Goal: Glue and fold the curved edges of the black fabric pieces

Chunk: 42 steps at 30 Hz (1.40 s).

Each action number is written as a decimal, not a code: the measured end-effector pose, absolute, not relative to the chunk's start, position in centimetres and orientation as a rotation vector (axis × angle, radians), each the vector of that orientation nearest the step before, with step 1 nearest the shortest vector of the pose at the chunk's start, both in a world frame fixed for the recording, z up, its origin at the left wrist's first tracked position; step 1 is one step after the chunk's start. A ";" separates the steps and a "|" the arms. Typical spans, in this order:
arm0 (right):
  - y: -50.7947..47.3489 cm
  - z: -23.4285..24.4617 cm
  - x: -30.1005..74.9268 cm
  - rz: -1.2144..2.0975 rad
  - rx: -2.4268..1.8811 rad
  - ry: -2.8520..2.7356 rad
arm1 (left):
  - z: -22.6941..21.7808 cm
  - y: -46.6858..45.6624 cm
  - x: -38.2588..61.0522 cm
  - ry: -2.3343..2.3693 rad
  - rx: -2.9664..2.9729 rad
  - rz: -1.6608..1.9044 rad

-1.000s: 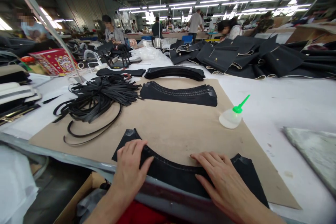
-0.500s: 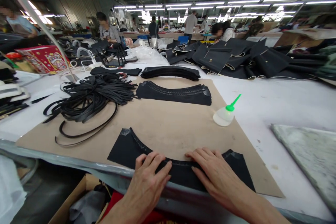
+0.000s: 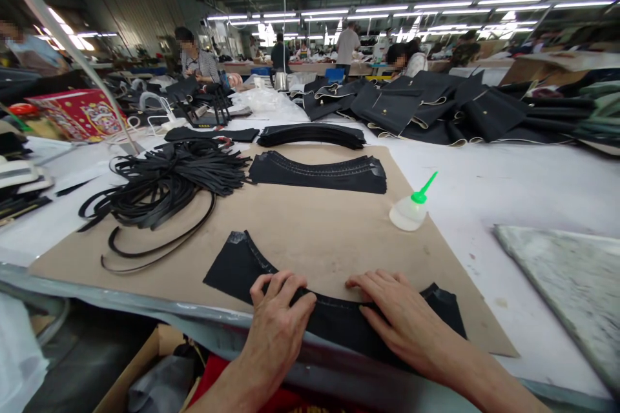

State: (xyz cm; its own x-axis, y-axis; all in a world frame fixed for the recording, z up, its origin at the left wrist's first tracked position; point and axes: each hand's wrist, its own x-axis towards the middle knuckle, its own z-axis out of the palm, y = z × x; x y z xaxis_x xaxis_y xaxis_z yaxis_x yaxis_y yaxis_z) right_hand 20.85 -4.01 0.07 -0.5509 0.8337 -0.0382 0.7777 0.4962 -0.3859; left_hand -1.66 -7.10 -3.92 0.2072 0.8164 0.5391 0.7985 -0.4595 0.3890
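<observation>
A black panel (image 3: 339,328) with a concave upper edge lies at the near side of the table, its lower part reaching over the table's front edge. A narrow black strip runs along that curve. My left hand (image 3: 279,313) is bent over the middle of the curve, thumb and fingers closed on the edge. On the right part of the curve, my right hand (image 3: 402,313) grips the edge between thumb and fingers. Both hands hide parts of the edge. Farther back lies a stack of similar panels (image 3: 317,182) with stitched curves.
A brown board (image 3: 290,226) covers the white table (image 3: 484,187). On it, a bundle of black strips (image 3: 169,174) lies left and a bottle with green nozzle (image 3: 409,211) stands right. A stone-like slab (image 3: 566,277) lies right. Black pieces (image 3: 411,103) pile up behind.
The black panel's middle has come slightly nearer the body and hangs farther over the table edge. My left fingers have bent more; my right hand has shifted slightly right along the edge.
</observation>
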 end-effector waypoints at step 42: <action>-3.2 -2.6 22.0 0.636 -1.510 -2.505 | -2.1 -7.0 -4.9 1.743 2.263 1.179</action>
